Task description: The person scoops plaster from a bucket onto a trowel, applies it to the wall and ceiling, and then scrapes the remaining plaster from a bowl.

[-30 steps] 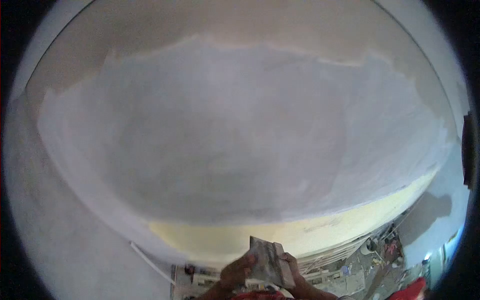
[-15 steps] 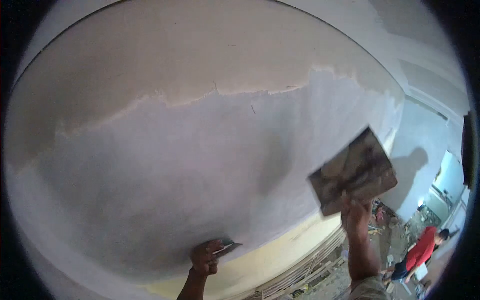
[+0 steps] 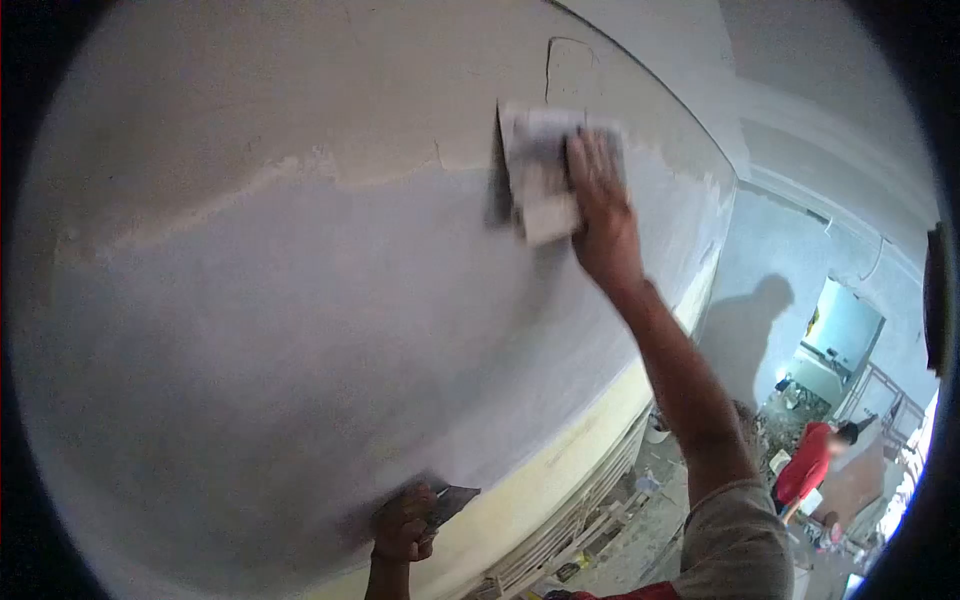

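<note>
In the head view, my right hand is raised high, its fingers laid over a flat square plate that is smeared and a little blurred. The plate is against or very close to the wall, at the border between the grey coat and the bare beige surface above. Low on the wall, my left hand is closed around a putty knife. Its dark blade points right, near the lower edge of the grey coat.
Below the grey coat runs a yellowish wall band. Wood strips lie along its foot. A person in a red shirt is at the right, amid debris on the floor. An opening shows in the far wall.
My right hand has swung up and left with the plate, from in front of the lower right wall to the coat's upper border. My left hand has shifted only slightly. The view has turned rightward.
</note>
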Tool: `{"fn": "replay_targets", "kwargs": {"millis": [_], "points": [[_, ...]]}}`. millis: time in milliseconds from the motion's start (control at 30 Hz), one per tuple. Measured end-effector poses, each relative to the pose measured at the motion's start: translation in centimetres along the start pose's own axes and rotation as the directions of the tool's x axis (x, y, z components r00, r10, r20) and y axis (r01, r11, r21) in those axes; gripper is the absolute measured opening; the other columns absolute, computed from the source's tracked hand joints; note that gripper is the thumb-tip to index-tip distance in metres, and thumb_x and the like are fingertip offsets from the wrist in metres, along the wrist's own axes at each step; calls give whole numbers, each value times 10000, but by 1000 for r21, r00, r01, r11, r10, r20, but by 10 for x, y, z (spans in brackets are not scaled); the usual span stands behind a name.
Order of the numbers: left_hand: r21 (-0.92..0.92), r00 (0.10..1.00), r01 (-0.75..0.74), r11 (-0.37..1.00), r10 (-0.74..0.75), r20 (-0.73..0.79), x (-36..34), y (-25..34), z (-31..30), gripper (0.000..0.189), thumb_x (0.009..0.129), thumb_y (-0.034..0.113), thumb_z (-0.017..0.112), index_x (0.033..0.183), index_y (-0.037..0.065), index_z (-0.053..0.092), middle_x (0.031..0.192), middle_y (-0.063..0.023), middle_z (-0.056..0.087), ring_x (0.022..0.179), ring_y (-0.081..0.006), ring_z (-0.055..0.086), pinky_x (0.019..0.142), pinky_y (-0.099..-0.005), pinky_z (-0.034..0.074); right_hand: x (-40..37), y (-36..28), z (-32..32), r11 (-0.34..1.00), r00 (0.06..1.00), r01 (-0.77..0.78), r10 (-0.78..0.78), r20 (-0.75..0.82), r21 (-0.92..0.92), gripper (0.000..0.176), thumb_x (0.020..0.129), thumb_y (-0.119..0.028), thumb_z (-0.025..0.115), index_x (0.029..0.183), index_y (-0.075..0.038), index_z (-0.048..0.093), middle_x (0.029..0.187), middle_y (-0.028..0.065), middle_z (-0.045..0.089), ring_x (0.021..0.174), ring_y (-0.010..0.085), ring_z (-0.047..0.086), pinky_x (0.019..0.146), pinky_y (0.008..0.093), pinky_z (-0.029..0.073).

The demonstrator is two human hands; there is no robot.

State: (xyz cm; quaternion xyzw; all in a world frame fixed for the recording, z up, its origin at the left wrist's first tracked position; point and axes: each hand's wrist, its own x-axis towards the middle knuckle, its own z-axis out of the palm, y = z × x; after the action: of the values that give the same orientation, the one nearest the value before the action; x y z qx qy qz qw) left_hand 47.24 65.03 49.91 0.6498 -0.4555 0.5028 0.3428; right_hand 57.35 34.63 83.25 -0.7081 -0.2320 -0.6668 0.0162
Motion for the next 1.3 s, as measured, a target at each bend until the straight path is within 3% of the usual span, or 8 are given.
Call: {"fn": "replay_targets", "kwargs": {"millis": [100, 167, 300, 500, 700, 900, 1133, 1300], "points": [[32, 998, 36, 999, -37, 46, -27, -14, 9, 74, 867, 159, 481, 894, 95, 457, 989, -162, 654, 894, -335, 660, 770, -427, 562, -66, -14, 3, 999, 996, 10, -14, 86, 46, 688, 783, 100, 528, 1415, -88, 329, 1466, 161, 305, 1369, 345, 257, 1117, 500, 213], [95, 997, 17, 995, -23, 69, 1, 35, -30, 78, 863, 166, 494, 893, 103, 459, 996, -144, 656, 895, -328, 661, 755, -418, 565, -25, -27, -67, 1000, 994, -17, 18, 105, -12, 669, 774, 83, 552, 1395, -87, 371, 1446, 154, 348, 1359, 332, 290, 1110, 503, 221], [67, 997, 43, 997, -48, 66, -20, 23, -25, 92, 837, 165, 528, 884, 114, 468, 1001, -121, 659, 921, -314, 659, 752, -422, 556, 60, -7, -61, 998, 990, 44, -49, -132, -44, 661, 745, 106, 526, 1360, -113, 424, 1330, 151, 487, 1243, 336, 450, 1067, 458, 333], [89, 995, 78, 993, -83, 55, -15, 28, -27, 116, 854, 161, 515, 949, 124, 458, 954, -119, 673, 899, -321, 665, 744, -411, 552, 45, -14, -52, 1000, 1000, -29, 29, -10, 6, 650, 729, 101, 543, 1331, -133, 468, 1255, 152, 554, 1189, 346, 503, 1040, 451, 375], [104, 998, 46, 993, -42, -40, -50, 4, -6, 86, 842, 173, 523, 849, 106, 470, 961, -128, 676, 898, -310, 670, 761, -414, 549, -57, -33, -50, 1000, 966, -7, 9, 258, -8, 726, 712, 127, 555, 1363, -168, 433, 1421, 90, 404, 1329, 316, 349, 1081, 561, 251], [60, 999, 27, 998, -25, -32, -55, 5, -9, 106, 846, 183, 519, 798, 102, 469, 953, -141, 673, 900, -310, 670, 756, -427, 560, 12, 19, -43, 1000, 995, -16, 15, -99, -9, 664, 751, 133, 503, 1358, -126, 433, 1318, 179, 492, 1225, 353, 465, 1014, 443, 403], [76, 992, -35, 997, 43, -118, -52, 2, -4, 111, 872, 200, 479, 865, 89, 477, 921, -127, 675, 857, -317, 676, 727, -417, 571, 35, 37, -23, 1000, 993, -25, 23, -117, -19, 625, 763, 108, 505, 1345, -111, 443, 1288, 191, 510, 1176, 386, 492, 992, 428, 421], [115, 1000, -8, 993, 10, -11, -69, -5, -2, 141, 886, 203, 465, 985, 110, 430, 917, -129, 673, 826, -323, 678, 685, -412, 571, 36, 47, -6, 999, 990, -4, -2, -142, -43, 591, 809, 80, 525, 1355, -129, 442, 1291, 173, 517, 1200, 341, 488, 1003, 386, 416]]}}
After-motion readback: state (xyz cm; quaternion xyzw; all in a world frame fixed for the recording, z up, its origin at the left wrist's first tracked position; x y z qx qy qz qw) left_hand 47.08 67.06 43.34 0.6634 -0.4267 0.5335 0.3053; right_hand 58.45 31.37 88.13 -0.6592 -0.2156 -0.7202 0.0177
